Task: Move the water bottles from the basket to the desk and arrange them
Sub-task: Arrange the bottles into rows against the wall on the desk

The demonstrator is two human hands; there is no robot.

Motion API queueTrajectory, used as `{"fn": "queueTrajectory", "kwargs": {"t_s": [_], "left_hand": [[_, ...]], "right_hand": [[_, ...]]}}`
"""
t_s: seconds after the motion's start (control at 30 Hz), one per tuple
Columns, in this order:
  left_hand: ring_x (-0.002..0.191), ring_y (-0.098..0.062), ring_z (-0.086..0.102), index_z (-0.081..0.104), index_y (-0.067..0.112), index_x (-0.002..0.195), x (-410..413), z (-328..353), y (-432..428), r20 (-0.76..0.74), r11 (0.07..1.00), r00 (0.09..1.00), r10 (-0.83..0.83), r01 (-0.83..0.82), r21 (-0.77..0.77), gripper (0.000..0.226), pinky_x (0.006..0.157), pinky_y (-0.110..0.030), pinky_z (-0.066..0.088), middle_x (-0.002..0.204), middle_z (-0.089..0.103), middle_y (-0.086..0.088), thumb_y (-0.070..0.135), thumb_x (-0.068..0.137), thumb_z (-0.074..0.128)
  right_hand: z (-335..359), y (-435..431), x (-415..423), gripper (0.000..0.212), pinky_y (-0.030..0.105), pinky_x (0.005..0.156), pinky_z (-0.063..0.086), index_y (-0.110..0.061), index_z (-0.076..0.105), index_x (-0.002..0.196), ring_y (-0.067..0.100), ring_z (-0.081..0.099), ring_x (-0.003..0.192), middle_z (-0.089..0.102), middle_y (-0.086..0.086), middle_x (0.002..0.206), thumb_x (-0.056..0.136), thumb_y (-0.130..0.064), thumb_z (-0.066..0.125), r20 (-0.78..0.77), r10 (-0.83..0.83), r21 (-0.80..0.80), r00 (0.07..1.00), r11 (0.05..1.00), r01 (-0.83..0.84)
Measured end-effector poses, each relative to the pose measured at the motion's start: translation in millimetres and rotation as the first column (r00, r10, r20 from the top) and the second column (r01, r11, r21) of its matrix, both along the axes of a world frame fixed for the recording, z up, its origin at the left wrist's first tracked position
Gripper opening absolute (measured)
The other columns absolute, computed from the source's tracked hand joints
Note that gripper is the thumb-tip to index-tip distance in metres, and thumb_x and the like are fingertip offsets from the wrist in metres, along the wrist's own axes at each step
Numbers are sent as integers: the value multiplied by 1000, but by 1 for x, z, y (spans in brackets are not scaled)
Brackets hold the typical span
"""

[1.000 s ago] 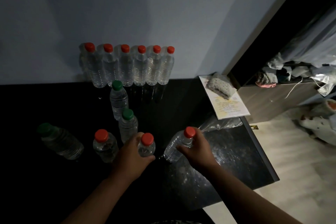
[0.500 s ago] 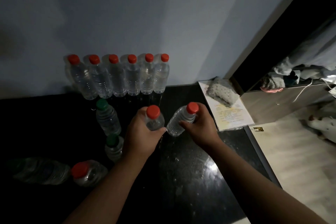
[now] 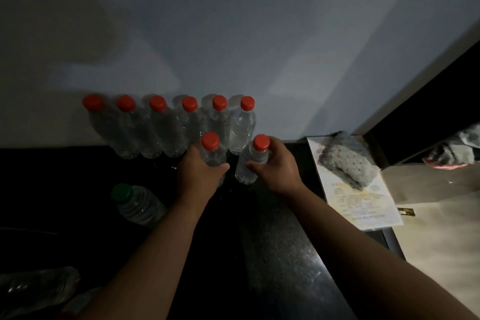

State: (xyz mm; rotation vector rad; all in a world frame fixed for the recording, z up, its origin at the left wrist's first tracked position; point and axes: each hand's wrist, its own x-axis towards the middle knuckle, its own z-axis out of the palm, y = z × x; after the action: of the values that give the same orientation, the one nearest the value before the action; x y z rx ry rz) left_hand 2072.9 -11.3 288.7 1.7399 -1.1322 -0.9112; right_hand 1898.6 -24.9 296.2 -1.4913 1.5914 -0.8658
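Several clear red-capped water bottles (image 3: 166, 127) stand in a row against the wall at the back of the black desk (image 3: 283, 262). My left hand (image 3: 200, 174) grips a red-capped bottle (image 3: 211, 149) just in front of the row's right part. My right hand (image 3: 278, 166) grips another red-capped bottle (image 3: 250, 161), tilted slightly left, in front of the row's right end. A green-capped bottle (image 3: 137, 204) stands to the left of my left arm. No basket is in view.
A paper sheet (image 3: 363, 205) with a grey cloth (image 3: 348, 158) on it lies at the desk's right edge. A clear bottle (image 3: 33, 286) lies dimly lit at the lower left. Beyond the desk's right edge is light floor (image 3: 441, 241).
Both hands have carried their red-capped bottles away from me toward the back row. The view has tilted up, so the front bottles have slid down and out of frame.
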Motion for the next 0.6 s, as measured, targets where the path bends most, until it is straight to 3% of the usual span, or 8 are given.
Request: {"fn": "queueTrajectory", "kwargs": {"t_s": [0.1, 0.17, 0.3, 0.4, 0.43, 0.53, 0.6], "left_hand": [[96, -9, 62, 52, 32, 102, -5, -7, -17, -26, 1000, 1000, 2, -2, -8, 55, 79, -20, 44, 102, 63, 11, 11, 64, 86], [96, -7, 62, 54, 30, 103, -11, -12, -24, -47, 1000, 999, -6, 5, -9, 54, 79, -19, 46, 102, 64, 13, 10, 64, 86], [97, -6, 61, 54, 31, 104, -16, -23, -33, -47, 1000, 999, -25, 25, -4, 57, 69, 0, 39, 99, 62, 16, 8, 64, 86], [102, -9, 62, 56, 27, 114, -15, -31, -36, -39, 1000, 999, -19, 18, -7, 63, 81, -13, 47, 112, 65, 8, 11, 62, 87], [101, -7, 63, 55, 27, 115, -15, -31, -35, -43, 1000, 999, -19, 18, -7, 64, 82, -15, 48, 111, 66, 8, 11, 62, 87], [83, 13, 61, 54, 26, 109, -16, -27, -36, -79, 999, 996, -46, 45, -15, 57, 66, -2, 44, 96, 64, 17, 3, 65, 83], [77, 14, 62, 56, 20, 107, -15, -30, -38, -93, 998, 994, -61, 59, -26, 52, 62, -4, 45, 93, 66, 13, 0, 65, 81]], "right_hand": [[-4, -18, 6, 56, 24, 85, 50, -25, 53, 123, -3, 59, 92, 59, -18, 103, 75, -23, 81, 9, 33, 11, 999, 999, -33], [-7, -26, 7, 57, 27, 88, 51, -24, 52, 124, 3, 61, 98, 62, -13, 109, 74, -23, 81, 15, 21, 14, 1000, 1000, -21], [-12, -33, 3, 62, 30, 92, 51, -26, 49, 129, 7, 60, 106, 62, -11, 118, 75, -24, 81, 40, 15, 14, 999, 1000, -16], [-18, -29, 3, 67, 26, 88, 51, -36, 43, 131, 0, 60, 102, 58, -21, 112, 74, -34, 80, 68, 73, 64, 995, 995, -78], [-21, -28, 3, 71, 24, 86, 51, -39, 40, 132, -3, 59, 100, 57, -23, 110, 73, -36, 80, 89, 81, 93, 993, 992, -89], [-28, -25, 5, 78, 20, 81, 49, -41, 33, 135, -6, 57, 95, 54, -22, 111, 74, -32, 81, 120, 73, 141, 990, 986, -90], [-31, -27, 8, 73, 19, 80, 48, -42, 33, 131, -5, 57, 95, 54, -20, 112, 75, -31, 80, 119, 53, 138, 991, 988, -70]]}}
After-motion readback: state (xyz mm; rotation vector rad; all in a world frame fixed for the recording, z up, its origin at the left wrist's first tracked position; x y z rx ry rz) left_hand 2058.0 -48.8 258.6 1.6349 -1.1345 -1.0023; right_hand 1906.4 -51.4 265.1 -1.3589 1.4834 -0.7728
